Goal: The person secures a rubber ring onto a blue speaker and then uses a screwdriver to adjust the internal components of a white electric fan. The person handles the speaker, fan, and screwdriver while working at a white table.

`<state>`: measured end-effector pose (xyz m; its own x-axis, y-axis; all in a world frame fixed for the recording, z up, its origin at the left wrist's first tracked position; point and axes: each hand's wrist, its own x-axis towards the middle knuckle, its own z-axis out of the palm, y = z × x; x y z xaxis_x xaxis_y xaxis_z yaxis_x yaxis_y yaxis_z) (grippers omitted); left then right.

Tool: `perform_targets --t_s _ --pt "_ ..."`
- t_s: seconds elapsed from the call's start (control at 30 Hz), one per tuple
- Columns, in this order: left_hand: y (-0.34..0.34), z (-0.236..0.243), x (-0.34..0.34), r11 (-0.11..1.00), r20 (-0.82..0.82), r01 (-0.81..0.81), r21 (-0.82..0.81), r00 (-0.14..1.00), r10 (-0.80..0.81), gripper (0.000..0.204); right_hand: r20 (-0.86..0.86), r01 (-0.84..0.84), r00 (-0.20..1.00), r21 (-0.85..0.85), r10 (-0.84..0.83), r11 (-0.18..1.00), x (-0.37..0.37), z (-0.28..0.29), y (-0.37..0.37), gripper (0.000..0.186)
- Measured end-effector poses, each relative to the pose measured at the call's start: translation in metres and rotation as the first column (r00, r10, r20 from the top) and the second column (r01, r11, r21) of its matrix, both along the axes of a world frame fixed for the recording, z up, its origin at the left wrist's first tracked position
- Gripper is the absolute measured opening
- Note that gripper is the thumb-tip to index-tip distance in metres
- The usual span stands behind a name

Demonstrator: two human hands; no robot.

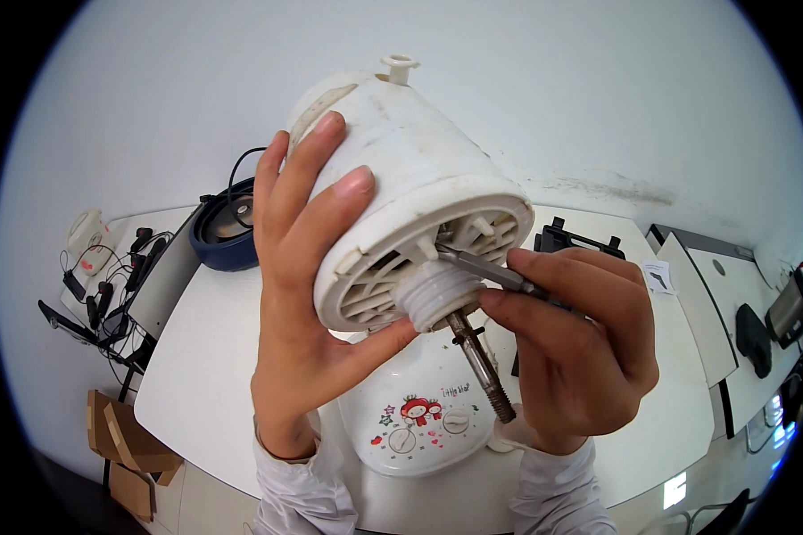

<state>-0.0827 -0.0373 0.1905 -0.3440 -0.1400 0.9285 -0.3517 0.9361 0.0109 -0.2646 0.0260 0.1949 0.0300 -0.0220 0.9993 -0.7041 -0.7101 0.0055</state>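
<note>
Bright, even indoor light, soft shadows, sharp centre, strong fisheye bending and black vignette at the rim.

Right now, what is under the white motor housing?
Under the motor housing lies a white fan base with cartoon decals and dials on the table. The hands cover the base's upper part.

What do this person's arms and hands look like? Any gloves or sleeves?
No gloves: both the left hand and the right hand are bare, with short, unpainted fingernails. No rings or watch show. Each forearm wears a long, pale grey-white sleeve, slightly creased and ending at the wrist.
</note>
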Motion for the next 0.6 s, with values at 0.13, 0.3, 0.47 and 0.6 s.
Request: perform_targets --t_s 0.13,0.3,0.47,0.6 --pt "-0.001 0.000 0.000 1.000 -0.005 0.009 -0.004 1.000 -0.009 0.106 -0.033 -0.016 0.999 0.006 0.017 1.000 -0.003 0.001 0.001 0.025" --pt "0.000 0.000 -0.001 1.000 -0.008 0.012 -0.001 1.000 -0.012 0.105 -0.075 -0.031 0.997 0.041 0.034 0.999 -0.011 0.007 0.010 0.028" --pt "0.002 -0.001 -0.001 1.000 -0.019 0.016 0.006 1.000 -0.015 0.099 -0.057 -0.025 0.998 0.072 0.029 0.997 -0.010 0.007 0.016 0.032" --pt "0.011 0.002 0.002 0.999 -0.033 0.034 0.040 0.999 -0.032 0.081 -0.051 -0.054 0.997 0.056 0.057 0.997 -0.007 0.006 0.011 0.033"
